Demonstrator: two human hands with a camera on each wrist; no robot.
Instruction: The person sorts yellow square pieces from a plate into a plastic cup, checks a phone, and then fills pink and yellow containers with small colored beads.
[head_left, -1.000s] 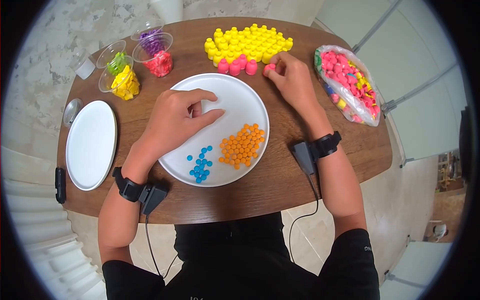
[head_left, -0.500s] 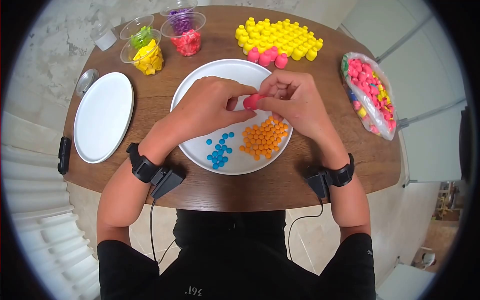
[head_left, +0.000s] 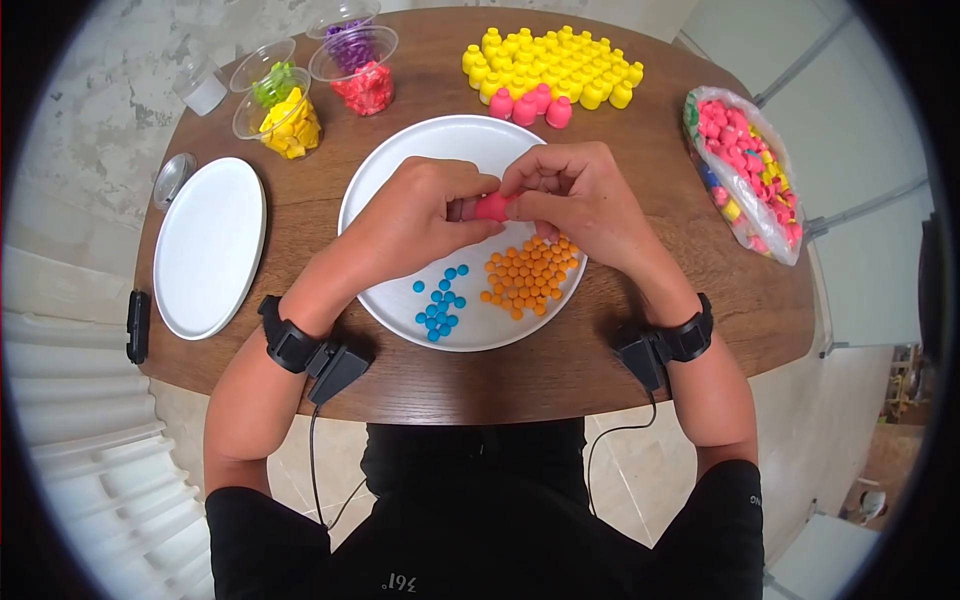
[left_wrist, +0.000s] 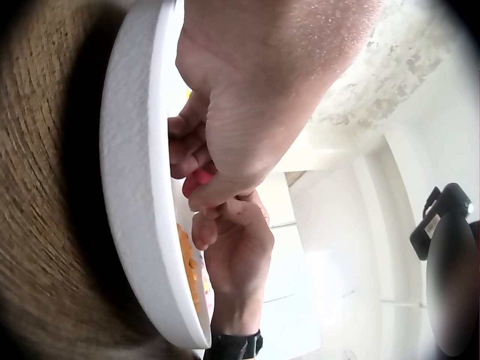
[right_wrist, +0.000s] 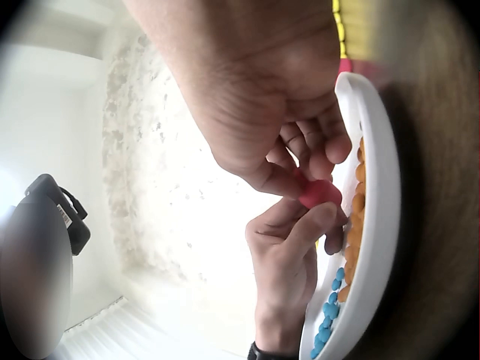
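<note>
Above the round white plate (head_left: pixel 430 140), both hands meet at one small pink bottle (head_left: pixel 491 207). Its rounded body is pinched between thumb and fingers of my left hand (head_left: pixel 415 215). My right hand (head_left: pixel 590 205) has its thumb and index finger on the bottle's other end; in the right wrist view that end of the pink bottle (right_wrist: pixel 321 193) is partly hidden by fingertips. On the plate below, small round orange pieces (head_left: pixel 525 275) cluster at the right, and small round blue pieces (head_left: pixel 437 315) lie to their left.
Beyond the plate stand many small yellow bottles (head_left: pixel 555 65), with several pink bottles (head_left: pixel 525 108) before them. An open plastic bag (head_left: pixel 745 175) of pink and yellow pieces lies right. An oval-looking white plate (head_left: pixel 210 250) and clear cups of yellow pieces (head_left: pixel 290 125) and red pieces (head_left: pixel 365 88) are left.
My right hand has brought a pink bottle from beside the standing bottles back over the plate. My left hand, which was holding nothing, now grips it too.
</note>
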